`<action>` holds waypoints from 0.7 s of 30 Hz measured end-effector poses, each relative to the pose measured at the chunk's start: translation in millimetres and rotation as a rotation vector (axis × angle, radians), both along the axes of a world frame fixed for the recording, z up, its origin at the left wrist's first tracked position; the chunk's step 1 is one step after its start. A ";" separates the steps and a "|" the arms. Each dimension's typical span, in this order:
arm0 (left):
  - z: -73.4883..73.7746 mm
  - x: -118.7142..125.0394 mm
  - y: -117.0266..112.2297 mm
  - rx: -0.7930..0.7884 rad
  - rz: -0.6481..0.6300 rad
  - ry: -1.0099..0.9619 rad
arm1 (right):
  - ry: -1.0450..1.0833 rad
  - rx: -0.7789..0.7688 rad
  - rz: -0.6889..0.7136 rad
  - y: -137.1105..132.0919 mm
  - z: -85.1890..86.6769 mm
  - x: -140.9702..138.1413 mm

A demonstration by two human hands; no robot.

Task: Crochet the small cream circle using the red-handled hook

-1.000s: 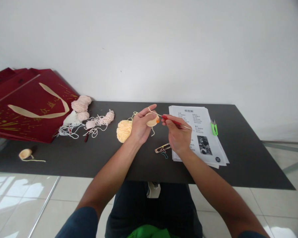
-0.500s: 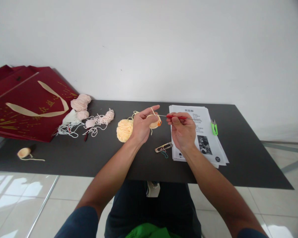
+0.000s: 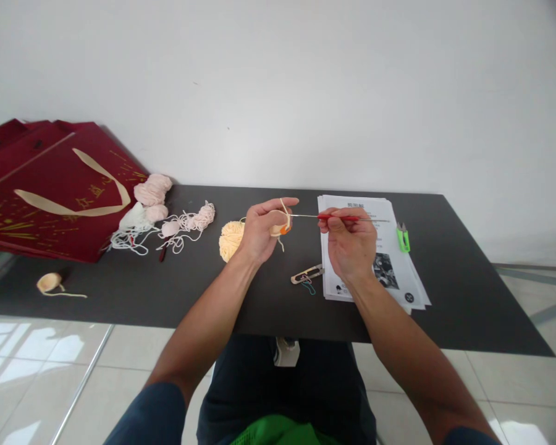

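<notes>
My left hand is closed on a small cream crocheted piece with an orange marker on it, and a strand of yarn runs over its raised forefinger. My right hand pinches a red-handled crochet hook that lies level, its metal tip pointing left toward the piece with a small gap between them. A cream yarn ball rests on the dark table just left of my left wrist.
A stack of printed sheets lies under my right hand, with green snips at its right edge. A small clip tool lies near the front. Pink and white yarn, red gift bags and a small crocheted cup sit left.
My right hand has drawn the hook to the right, away from the piece, and levelled it. My left hand has kept its grip and shifted little.
</notes>
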State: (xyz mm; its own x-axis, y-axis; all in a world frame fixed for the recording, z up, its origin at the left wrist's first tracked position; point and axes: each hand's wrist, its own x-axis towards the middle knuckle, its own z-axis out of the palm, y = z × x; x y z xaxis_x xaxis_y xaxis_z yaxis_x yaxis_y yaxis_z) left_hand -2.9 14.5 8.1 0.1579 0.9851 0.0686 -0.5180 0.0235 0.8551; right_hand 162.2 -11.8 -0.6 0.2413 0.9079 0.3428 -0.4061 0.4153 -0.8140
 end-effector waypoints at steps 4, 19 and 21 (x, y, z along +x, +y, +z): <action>3.0 -2.6 0.3 -0.039 -0.081 -0.011 | -0.011 -0.005 0.044 0.5 1.7 3.2; -0.1 -2.3 -1.5 0.005 -0.077 0.096 | 0.266 -0.302 0.268 5.0 -4.0 3.7; -1.4 0.7 -3.5 0.112 0.007 0.210 | 0.278 -0.314 0.270 4.1 -6.6 0.6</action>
State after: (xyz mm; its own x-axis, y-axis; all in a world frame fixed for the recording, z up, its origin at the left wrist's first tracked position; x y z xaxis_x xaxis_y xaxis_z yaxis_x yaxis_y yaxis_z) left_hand -2.2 11.0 6.7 0.1732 0.9743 0.1438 -0.3286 -0.0804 0.9410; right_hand 162.8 -7.7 -7.3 0.0264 0.9997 -0.0009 -0.6848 0.0174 -0.7285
